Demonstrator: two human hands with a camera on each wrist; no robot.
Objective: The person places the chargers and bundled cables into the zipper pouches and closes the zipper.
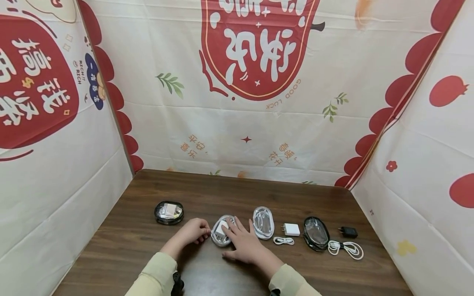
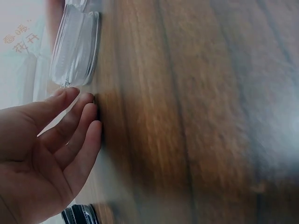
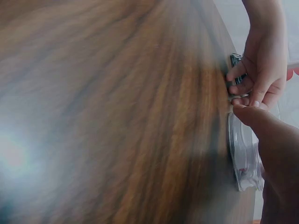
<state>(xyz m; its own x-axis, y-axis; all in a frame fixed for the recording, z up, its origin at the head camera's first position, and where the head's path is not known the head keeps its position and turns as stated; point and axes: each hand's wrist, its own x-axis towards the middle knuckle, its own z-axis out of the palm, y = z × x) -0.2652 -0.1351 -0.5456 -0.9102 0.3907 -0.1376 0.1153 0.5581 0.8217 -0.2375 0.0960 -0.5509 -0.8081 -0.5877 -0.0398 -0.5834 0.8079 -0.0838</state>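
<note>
A clear oval zip case (image 1: pixel 222 242) with white trim lies on the table, a white charger (image 1: pixel 221 227) inside it. My left hand (image 1: pixel 194 231) is at its left end, thumb and index finger pinching the zipper pull (image 2: pixel 64 85). Spread over the right side of the case, my right hand (image 1: pixel 244 244) presses on it with fairly straight fingers. The right wrist view shows the case (image 3: pixel 240 154) beside the right hand, partly covered by it.
A filled black-trimmed case (image 1: pixel 169 213) lies left. Rightward are another white-trimmed case (image 1: pixel 263 223), a white charger (image 1: pixel 291 230), a short white cable (image 1: pixel 283 241), a black-trimmed case (image 1: pixel 316 233), a black charger (image 1: pixel 349 232) and a longer white cable (image 1: pixel 352 248). Cloth walls border the table.
</note>
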